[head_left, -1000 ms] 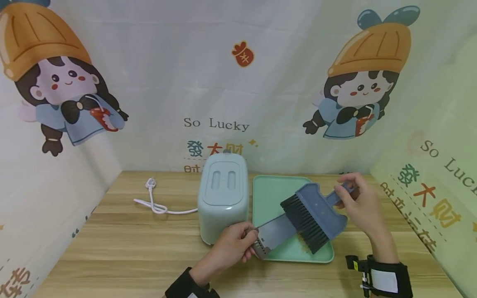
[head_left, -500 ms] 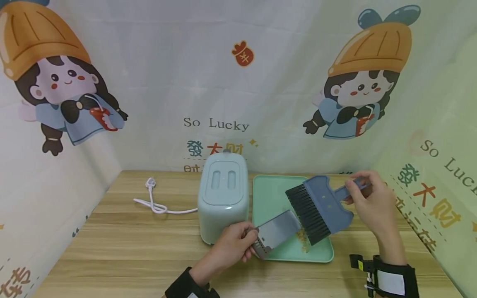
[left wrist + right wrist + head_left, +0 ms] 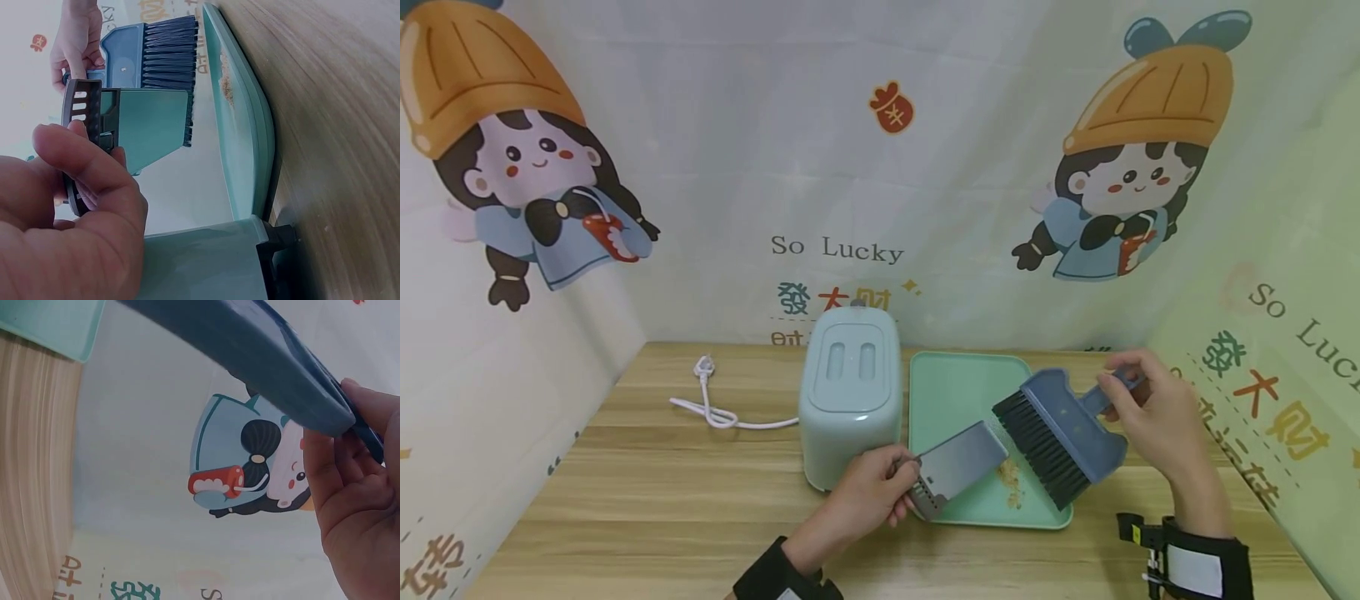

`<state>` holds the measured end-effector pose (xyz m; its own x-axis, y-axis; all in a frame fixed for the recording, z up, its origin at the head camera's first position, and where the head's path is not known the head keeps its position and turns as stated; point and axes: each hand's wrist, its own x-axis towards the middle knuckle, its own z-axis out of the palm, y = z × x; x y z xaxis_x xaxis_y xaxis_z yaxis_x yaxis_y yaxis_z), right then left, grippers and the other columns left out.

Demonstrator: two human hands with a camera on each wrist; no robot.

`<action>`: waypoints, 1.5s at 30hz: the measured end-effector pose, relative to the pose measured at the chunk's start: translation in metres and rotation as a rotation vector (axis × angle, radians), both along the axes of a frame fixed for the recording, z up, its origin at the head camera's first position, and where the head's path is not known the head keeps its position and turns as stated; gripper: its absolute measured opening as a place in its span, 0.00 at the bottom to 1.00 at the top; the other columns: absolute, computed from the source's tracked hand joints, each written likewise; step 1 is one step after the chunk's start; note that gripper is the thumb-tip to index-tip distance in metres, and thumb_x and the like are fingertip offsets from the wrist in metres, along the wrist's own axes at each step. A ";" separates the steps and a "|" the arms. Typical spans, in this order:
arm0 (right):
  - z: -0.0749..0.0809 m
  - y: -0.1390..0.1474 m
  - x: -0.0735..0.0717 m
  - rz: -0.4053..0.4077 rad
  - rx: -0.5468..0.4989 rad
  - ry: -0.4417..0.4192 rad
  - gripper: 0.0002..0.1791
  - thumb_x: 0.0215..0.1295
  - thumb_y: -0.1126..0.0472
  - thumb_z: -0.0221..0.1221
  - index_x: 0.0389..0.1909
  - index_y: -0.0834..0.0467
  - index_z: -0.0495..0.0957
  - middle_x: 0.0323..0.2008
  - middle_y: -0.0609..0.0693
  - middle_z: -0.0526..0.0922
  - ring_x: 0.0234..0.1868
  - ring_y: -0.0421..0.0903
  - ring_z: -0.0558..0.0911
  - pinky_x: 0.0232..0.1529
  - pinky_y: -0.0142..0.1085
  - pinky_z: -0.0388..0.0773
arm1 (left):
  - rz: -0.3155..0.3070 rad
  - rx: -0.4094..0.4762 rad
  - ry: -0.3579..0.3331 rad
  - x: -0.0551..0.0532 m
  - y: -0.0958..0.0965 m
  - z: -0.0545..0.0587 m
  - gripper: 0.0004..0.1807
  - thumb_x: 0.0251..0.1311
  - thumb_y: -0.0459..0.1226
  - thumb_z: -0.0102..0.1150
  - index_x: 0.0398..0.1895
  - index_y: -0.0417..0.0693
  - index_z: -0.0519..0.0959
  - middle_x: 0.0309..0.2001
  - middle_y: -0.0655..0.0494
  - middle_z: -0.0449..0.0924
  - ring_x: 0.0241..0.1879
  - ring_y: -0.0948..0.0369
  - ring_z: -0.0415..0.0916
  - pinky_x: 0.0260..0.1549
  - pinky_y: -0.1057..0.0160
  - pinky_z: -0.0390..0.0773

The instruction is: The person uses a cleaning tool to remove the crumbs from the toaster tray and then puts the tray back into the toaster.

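Note:
My left hand pinches the dark slotted end of a thin metal crumb tray, its flat plate reaching over the green tray. In my right hand is the handle of a blue hand brush with dark bristles pointing down and left. The bristles overlap the right side of the green tray in the head view. Yellowish crumbs lie on the green tray between the plate's far end and the bristles. In the left wrist view the crumb tray's plate stands clear above the green tray.
A pale green toaster with a covered top stands just left of the green tray, behind my left hand. Its white cord and plug lie on the wooden table to the left. A printed cloth hangs behind the table.
The brush has moved right, away from over the crumb tray, lifting and then coming lower again. The crumbs and the crumb tray's far end now show. My left hand has stayed in place.

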<state>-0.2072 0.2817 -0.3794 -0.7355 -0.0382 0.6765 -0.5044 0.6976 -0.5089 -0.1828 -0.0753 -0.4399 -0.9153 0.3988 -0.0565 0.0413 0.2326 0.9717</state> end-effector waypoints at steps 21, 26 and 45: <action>-0.005 0.007 -0.001 -0.080 -0.117 -0.105 0.09 0.75 0.69 0.61 0.51 0.67 0.76 0.31 0.57 0.79 0.17 0.32 0.83 0.17 0.28 0.80 | 0.006 -0.007 0.009 0.000 0.003 -0.001 0.11 0.77 0.37 0.54 0.43 0.40 0.83 0.22 0.58 0.79 0.19 0.65 0.74 0.17 0.71 0.76; -0.003 -0.018 -0.006 -0.158 -0.350 -0.187 0.12 0.78 0.62 0.59 0.52 0.67 0.74 0.33 0.56 0.82 0.18 0.34 0.86 0.20 0.30 0.83 | 0.004 -0.027 0.015 0.000 0.003 -0.001 0.10 0.77 0.37 0.54 0.42 0.41 0.83 0.22 0.58 0.80 0.19 0.65 0.74 0.17 0.71 0.76; -0.018 -0.008 -0.016 -0.198 -0.326 -0.377 0.14 0.79 0.64 0.55 0.55 0.71 0.70 0.36 0.63 0.81 0.16 0.31 0.83 0.19 0.27 0.81 | 0.010 -0.024 0.025 0.001 0.003 0.001 0.11 0.77 0.38 0.54 0.42 0.40 0.82 0.22 0.58 0.79 0.19 0.65 0.74 0.17 0.70 0.77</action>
